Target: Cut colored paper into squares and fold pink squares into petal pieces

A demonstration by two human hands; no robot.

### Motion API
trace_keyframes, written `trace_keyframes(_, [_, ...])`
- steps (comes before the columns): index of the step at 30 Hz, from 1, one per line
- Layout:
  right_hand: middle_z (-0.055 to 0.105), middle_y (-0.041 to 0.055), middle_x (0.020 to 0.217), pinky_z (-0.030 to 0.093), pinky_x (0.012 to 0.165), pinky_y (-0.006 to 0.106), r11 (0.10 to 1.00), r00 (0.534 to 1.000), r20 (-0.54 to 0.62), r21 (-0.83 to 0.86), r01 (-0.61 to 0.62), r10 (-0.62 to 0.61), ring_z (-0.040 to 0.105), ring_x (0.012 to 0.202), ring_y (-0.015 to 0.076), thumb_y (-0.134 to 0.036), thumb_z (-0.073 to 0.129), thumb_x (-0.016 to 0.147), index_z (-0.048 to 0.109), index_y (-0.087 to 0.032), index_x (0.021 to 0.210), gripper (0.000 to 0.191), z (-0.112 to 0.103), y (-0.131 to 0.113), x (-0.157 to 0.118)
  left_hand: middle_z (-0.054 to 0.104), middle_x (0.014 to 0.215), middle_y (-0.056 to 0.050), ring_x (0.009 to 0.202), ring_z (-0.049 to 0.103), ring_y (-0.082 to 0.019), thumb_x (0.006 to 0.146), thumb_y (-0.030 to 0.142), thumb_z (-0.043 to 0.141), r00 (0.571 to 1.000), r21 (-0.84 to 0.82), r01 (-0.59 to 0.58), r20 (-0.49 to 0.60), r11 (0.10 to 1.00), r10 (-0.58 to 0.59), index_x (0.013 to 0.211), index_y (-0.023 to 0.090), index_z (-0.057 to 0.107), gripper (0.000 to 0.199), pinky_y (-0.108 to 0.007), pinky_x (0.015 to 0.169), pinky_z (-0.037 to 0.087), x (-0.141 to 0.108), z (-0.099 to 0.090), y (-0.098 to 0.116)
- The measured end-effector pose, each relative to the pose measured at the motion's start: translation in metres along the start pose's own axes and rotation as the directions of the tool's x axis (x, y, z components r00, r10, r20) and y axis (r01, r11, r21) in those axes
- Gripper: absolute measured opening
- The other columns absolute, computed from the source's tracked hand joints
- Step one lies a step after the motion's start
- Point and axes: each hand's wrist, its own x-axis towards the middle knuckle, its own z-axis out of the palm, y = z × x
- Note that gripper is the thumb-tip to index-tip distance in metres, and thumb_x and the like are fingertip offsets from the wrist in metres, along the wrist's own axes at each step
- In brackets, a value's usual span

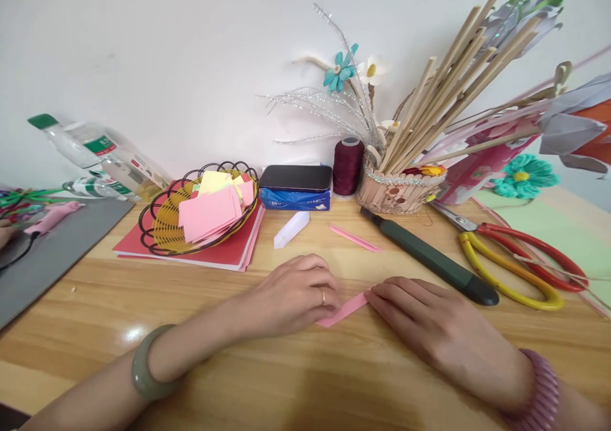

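Observation:
A narrow folded strip of pink paper point(344, 310) lies slanted on the wooden table in front of me. My left hand point(300, 296), a ring on one finger, is closed with curled fingertips at the strip's left end. At the upper right end, my right hand point(424, 313) pinches the strip with its fingers together, and the thumb is mostly hidden. Just beyond the hands lie a second folded pink paper strip point(354, 237) and a folded white paper piece point(291, 229).
A wicker basket point(162, 227) of paper slips stands on red sheets point(128, 245). Behind are a phone point(296, 177) on a blue tissue pack point(294, 200), maroon thread point(348, 167) and a stick holder point(401, 192). A green cutter point(429, 253) and scissors point(510, 291) lie right. Another person's hand point(6, 232) shows left.

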Motion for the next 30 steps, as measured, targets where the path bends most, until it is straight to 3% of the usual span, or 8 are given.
trace_keyframes(2, [0.067,0.011,0.088,0.054,0.068,0.033,1.0,1.0,-0.007,-0.017,-0.004,0.004,0.062,0.083,0.0188,-0.01,0.026,0.091,0.062,-0.011,0.096,0.037,0.0,-0.002,-0.002,0.066,0.105,-0.002,0.109,0.048,-0.017,0.089,0.015,0.049,0.999,0.012,-0.039,0.02,0.999,0.039,0.098,0.02,0.064,0.018,-0.031,0.096,0.037,-0.002,0.001,-0.001])
trace_keyframes(5, [0.067,0.0117,0.092,0.055,0.07,0.034,1.0,1.0,-0.025,-0.006,-0.005,0.005,0.063,0.086,0.0195,-0.01,0.025,0.09,0.062,-0.012,0.101,0.039,-0.001,-0.002,-0.004,0.062,0.117,0.0,0.13,0.032,-0.019,0.091,0.019,0.047,0.994,0.029,-0.046,0.098,0.999,0.043,0.112,0.027,0.059,0.025,-0.041,0.105,0.027,-0.007,0.001,-0.004])
trace_keyframes(9, [0.067,0.012,0.099,0.055,0.073,0.037,1.0,1.0,-0.029,0.008,-0.005,0.005,0.062,0.095,0.0214,-0.007,0.027,0.088,0.06,-0.012,0.106,0.038,-0.002,0.0,-0.007,0.057,0.123,0.001,0.136,0.018,-0.017,0.094,0.022,0.042,0.987,0.022,-0.032,0.156,0.999,0.028,0.122,0.028,0.052,0.03,-0.044,0.108,0.021,-0.015,0.001,-0.004])
trace_keyframes(15, [0.063,0.0077,0.113,0.055,0.078,0.037,1.0,1.0,0.013,-0.021,-0.008,0.008,0.058,0.104,0.0225,-0.009,0.03,0.089,0.057,-0.014,0.114,0.037,0.0,0.012,-0.018,0.054,0.126,0.003,0.133,0.025,-0.014,0.095,0.02,0.039,0.986,0.019,-0.073,0.153,0.997,0.069,0.117,0.024,0.055,0.027,-0.039,0.11,0.017,-0.018,0.005,-0.004])
trace_keyframes(19, [0.061,0.0064,0.117,0.052,0.083,0.034,0.977,0.988,0.088,0.158,-0.142,0.129,0.055,0.109,0.0179,-0.013,0.03,0.091,0.052,-0.019,0.122,0.039,-0.005,0.015,-0.022,0.061,0.117,0.007,0.129,0.035,-0.013,0.093,0.021,0.046,0.991,0.025,-0.101,0.086,0.995,0.098,0.105,0.025,0.061,0.019,-0.04,0.111,0.012,-0.013,0.006,-0.007])
trace_keyframes(24, [0.06,0.0073,0.116,0.05,0.085,0.033,0.907,0.957,0.057,0.307,-0.288,0.284,0.055,0.107,0.0152,-0.014,0.029,0.092,0.048,-0.022,0.126,0.039,-0.008,0.003,-0.018,0.067,0.105,0.008,0.122,0.043,-0.013,0.093,0.022,0.046,0.989,0.072,-0.147,0.018,0.986,0.146,0.087,0.025,0.065,0.02,-0.035,0.109,0.017,-0.005,0.005,-0.006])
trace_keyframes(30, [0.064,0.0105,0.106,0.05,0.083,0.034,0.984,0.995,0.065,0.156,-0.091,0.082,0.058,0.1,0.0183,-0.014,0.029,0.092,0.059,-0.013,0.11,0.036,-0.002,-0.003,-0.008,0.068,0.102,0.006,0.115,0.048,-0.013,0.092,0.017,0.045,0.977,0.088,-0.19,-0.078,0.978,0.197,0.092,0.02,0.062,0.017,-0.032,0.108,0.018,-0.001,0.009,-0.007])
